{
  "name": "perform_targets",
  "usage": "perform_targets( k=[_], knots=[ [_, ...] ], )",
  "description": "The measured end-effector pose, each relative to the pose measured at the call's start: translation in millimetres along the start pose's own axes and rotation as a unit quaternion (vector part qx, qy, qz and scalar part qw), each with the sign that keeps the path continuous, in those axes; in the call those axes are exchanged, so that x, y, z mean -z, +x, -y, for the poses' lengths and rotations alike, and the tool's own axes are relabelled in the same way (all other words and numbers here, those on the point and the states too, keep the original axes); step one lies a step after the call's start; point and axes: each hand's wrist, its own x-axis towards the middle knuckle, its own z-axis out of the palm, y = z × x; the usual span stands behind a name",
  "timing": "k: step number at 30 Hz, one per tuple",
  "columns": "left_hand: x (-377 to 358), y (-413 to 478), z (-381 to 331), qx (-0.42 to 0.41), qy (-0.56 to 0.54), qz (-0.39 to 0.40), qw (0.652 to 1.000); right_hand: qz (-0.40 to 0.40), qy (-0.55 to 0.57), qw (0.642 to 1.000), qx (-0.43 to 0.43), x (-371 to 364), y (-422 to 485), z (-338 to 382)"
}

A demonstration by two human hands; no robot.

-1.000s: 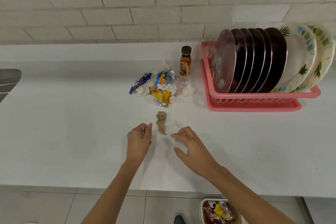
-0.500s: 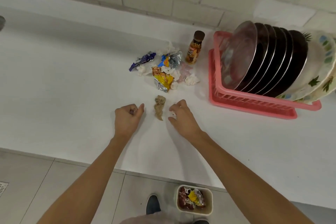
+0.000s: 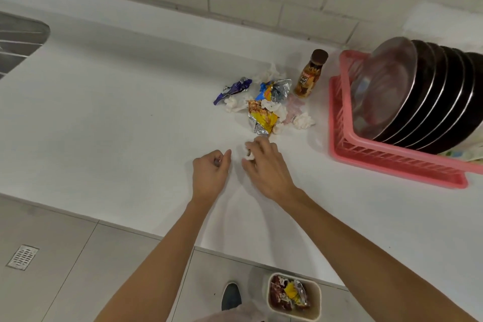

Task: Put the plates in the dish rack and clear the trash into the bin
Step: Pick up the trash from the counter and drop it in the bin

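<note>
A pile of crumpled wrappers and tissues (image 3: pixel 264 106) lies on the white counter (image 3: pixel 104 125), left of the pink dish rack (image 3: pixel 392 162). Several dark plates (image 3: pixel 423 91) stand upright in the rack, with patterned plates behind them at the frame's right edge. My left hand (image 3: pixel 210 172) is curled in a fist round a small dark scrap. Just to its right, my right hand (image 3: pixel 265 166) curls its fingers round a white tissue scrap (image 3: pixel 248 154) on the counter. The small bin (image 3: pixel 294 317) stands on the floor below the counter edge, holding wrappers.
A brown bottle (image 3: pixel 309 74) stands upright between the trash pile and the rack. A steel sink (image 3: pixel 18 36) shows at the far left. On the tiled floor are a drain grate (image 3: pixel 23 256) and my shoe (image 3: pixel 231 295) beside the bin.
My right hand has moved left and closed over the white tissue scrap; the brown crumpled scrap that lay between my hands is now hidden. My left hand has curled into a fist.
</note>
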Motion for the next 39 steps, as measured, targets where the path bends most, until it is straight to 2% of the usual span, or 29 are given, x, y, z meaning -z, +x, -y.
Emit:
perform_targets(
  k=[6,10,13,17,20,25,32,35,39],
  knots=[
    [1,0,-2,-0.023,0.002,-0.018,1.0,-0.042,-0.048,0.998,0.03,-25,-9,-1],
    [0,0,1,-0.011,0.002,-0.021,1.0,-0.029,0.006,0.999,0.034,-25,-19,-7],
    [2,-1,-2,0.007,-0.01,-0.019,1.0,-0.023,0.112,0.993,-0.014,-15,-27,-12],
    [0,-2,-3,0.022,-0.006,-0.005,1.0,-0.054,0.203,0.974,-0.079,-3,-27,-22],
    [1,-1,-3,0.023,-0.008,0.002,1.0,-0.048,0.257,0.959,-0.112,3,-30,-20],
    [-4,-5,-2,0.038,-0.004,0.002,0.999,-0.065,0.414,0.886,-0.199,9,-43,-22],
    [-14,-43,-14,0.044,-0.023,0.01,0.999,-0.028,0.444,0.859,-0.251,18,-67,-24],
    [-20,-68,-18,0.067,-0.061,0.014,0.996,-0.021,0.494,0.825,-0.272,17,-86,-28],
    [-28,-107,-31,0.09,-0.11,0.028,0.989,-0.024,0.489,0.825,-0.283,21,-127,-40]
  ],
)
